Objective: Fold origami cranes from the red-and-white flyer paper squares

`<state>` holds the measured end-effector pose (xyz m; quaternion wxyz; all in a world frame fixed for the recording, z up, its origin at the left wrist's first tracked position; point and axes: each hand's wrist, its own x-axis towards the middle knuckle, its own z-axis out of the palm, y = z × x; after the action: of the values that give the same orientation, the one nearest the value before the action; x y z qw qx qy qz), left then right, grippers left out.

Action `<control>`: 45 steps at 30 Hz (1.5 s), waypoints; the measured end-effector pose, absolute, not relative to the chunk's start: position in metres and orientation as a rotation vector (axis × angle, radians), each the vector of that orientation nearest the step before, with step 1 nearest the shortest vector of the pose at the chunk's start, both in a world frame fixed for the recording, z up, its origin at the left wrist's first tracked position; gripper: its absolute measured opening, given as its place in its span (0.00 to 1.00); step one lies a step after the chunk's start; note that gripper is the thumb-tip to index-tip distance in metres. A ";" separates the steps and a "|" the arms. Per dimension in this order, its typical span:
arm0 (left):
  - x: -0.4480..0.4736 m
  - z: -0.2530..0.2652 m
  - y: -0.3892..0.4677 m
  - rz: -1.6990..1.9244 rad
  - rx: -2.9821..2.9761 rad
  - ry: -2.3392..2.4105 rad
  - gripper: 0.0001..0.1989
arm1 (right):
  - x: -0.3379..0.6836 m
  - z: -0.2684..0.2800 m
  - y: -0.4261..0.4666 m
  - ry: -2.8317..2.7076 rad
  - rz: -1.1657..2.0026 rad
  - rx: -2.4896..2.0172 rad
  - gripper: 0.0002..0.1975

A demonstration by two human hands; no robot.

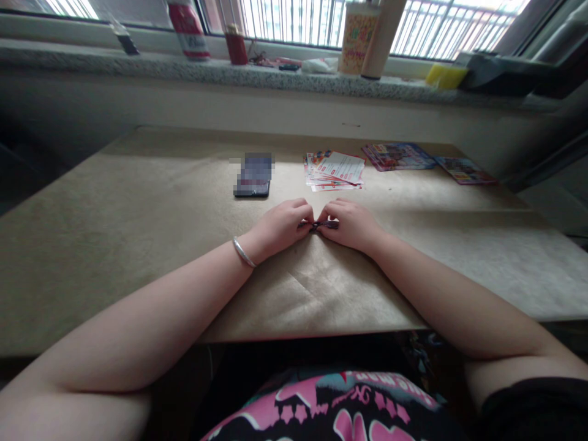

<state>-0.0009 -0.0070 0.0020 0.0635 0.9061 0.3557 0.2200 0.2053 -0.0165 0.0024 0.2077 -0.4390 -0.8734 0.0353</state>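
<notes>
My left hand [288, 225], with a silver bangle [243, 252] on its wrist, pinches the left end of a small dark strip [316, 226]. On the strip's right side, my right hand [353, 224] has its fingers closed. The strip looks narrow and bunched or knotted in the middle, a little like a bow; its exact kind is too small to make out. Both hands rest low over the table [151, 245], with their fingertips almost meeting. Past my left hand lies a dark phone-like slab [255, 174], partly pixelated. Beyond my right hand is a fanned stack of printed cards [335, 170].
Colourful printed packets [399, 156] lie at the back right, with another packet [466, 170] beside them. Along the stone windowsill [275, 76] stand a pink can [188, 30], a red bottle [236, 46], a patterned cup [358, 37] and a yellow object [445, 76].
</notes>
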 end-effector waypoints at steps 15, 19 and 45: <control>-0.001 0.005 -0.009 0.492 2.952 1.024 0.06 | 0.206 0.008 -0.022 -2.521 0.031 -1.249 0.06; 0.000 0.007 -0.011 0.479 2.987 1.057 0.08 | 0.206 0.009 -0.023 -2.544 0.019 -1.263 0.06; 0.001 0.008 -0.009 0.355 3.039 1.288 0.09 | 0.209 0.007 -0.013 -2.505 0.013 -1.358 0.06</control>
<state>0.0006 -0.0093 0.0081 -0.0891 0.9118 0.3864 0.1066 0.2092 -0.0134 0.0067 0.1455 -0.4716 -0.8697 0.0044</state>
